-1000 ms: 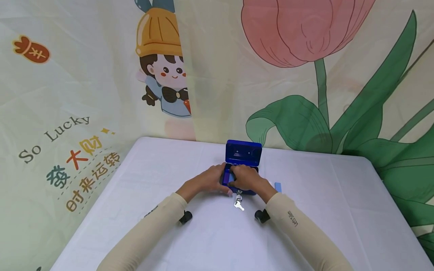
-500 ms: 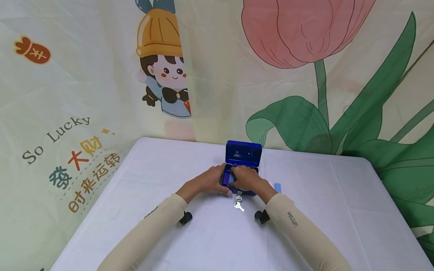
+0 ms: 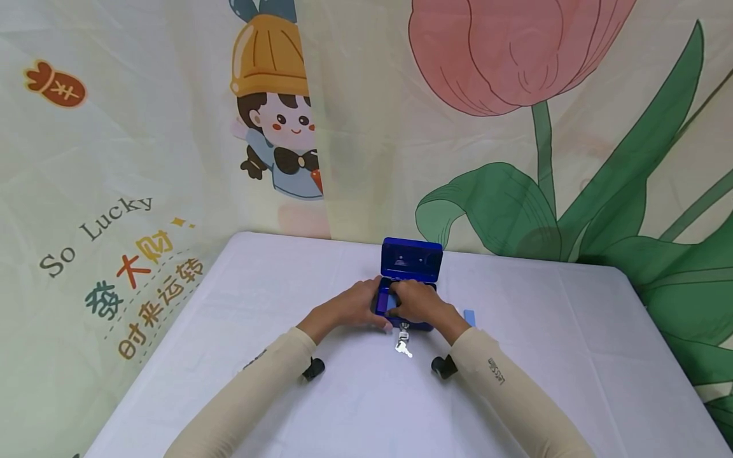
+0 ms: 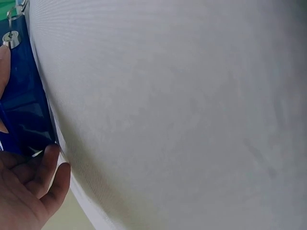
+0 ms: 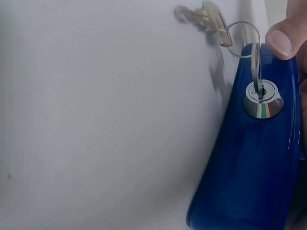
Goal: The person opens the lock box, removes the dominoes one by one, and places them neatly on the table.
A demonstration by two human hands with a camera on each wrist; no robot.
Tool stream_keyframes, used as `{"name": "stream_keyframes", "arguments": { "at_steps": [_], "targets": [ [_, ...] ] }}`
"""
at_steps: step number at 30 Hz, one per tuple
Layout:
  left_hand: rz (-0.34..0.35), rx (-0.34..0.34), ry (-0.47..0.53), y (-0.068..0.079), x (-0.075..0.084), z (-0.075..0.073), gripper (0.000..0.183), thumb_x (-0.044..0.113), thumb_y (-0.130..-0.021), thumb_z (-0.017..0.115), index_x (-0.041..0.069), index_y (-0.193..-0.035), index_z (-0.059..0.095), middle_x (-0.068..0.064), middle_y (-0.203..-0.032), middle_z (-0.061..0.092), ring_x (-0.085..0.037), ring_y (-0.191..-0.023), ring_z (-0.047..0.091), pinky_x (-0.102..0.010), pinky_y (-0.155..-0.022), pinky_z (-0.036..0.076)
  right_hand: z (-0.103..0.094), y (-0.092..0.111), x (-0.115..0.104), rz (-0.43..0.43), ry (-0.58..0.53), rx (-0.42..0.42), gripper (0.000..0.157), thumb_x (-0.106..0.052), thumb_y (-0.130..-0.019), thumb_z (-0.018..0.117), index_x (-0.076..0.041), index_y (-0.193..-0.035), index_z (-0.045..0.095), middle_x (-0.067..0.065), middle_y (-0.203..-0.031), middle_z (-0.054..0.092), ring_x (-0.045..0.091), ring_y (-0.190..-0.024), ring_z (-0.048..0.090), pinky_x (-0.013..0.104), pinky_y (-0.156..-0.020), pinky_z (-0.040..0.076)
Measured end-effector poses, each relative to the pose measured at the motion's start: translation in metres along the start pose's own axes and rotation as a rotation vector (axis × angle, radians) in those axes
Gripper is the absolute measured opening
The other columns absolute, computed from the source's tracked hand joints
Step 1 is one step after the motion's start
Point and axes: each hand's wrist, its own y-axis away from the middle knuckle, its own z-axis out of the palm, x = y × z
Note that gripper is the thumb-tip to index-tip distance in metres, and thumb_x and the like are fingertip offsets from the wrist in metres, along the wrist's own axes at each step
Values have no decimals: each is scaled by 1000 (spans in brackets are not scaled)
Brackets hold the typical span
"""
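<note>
A dark blue metal cash box stands on the table with its lid raised. My left hand grips the box's left end, thumb along the front, near the lock. A key sits in that lock, and a second key hangs from the ring in front. My right hand reaches into the box, thumb and index finger curled about a light blue piece; the fingertips and most of the piece are hidden. In the left wrist view, two fingers of the left hand show at the box's corner.
A flat light blue piece lies on the white tablecloth, right of the box behind the right wrist. Inside the box, on the left, a purple-blue strip shows. A printed cloth hangs behind the table.
Both hands and the cash box hold the same places. Only the head view has shifted very slightly.
</note>
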Motion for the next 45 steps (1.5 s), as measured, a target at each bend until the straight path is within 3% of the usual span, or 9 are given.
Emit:
{"name": "stream_keyframes", "arguments": {
  "at_steps": [23, 36, 45],
  "targets": [
    [-19, -5, -4, 1, 0, 0, 121, 53, -73, 86, 2, -159, 18, -18, -159, 37, -31, -145, 39, -47, -120, 32, -1, 1, 2, -12, 11, 2, 49, -35, -88, 79, -8, -127, 66, 10, -124, 71, 27, -113, 67, 47, -102, 52],
    [18, 4, 2, -1, -2, 1, 117, 51, -73, 87, 4, -158, 23, -15, -154, 45, -27, -139, 45, -45, -118, 35, -3, 3, 2, -23, 21, 9, 47, -34, -87, 80, -8, -124, 67, 10, -119, 72, 25, -106, 68, 45, -100, 53],
    [29, 7, -2, -2, -2, 0, 113, 52, -72, 87, 6, -156, 28, -13, -149, 50, -25, -134, 50, -45, -116, 38, -6, 6, 0, -19, 22, 15, 49, -35, -86, 80, -9, -125, 66, 10, -121, 72, 27, -109, 68, 46, -100, 53]
  ]
}}
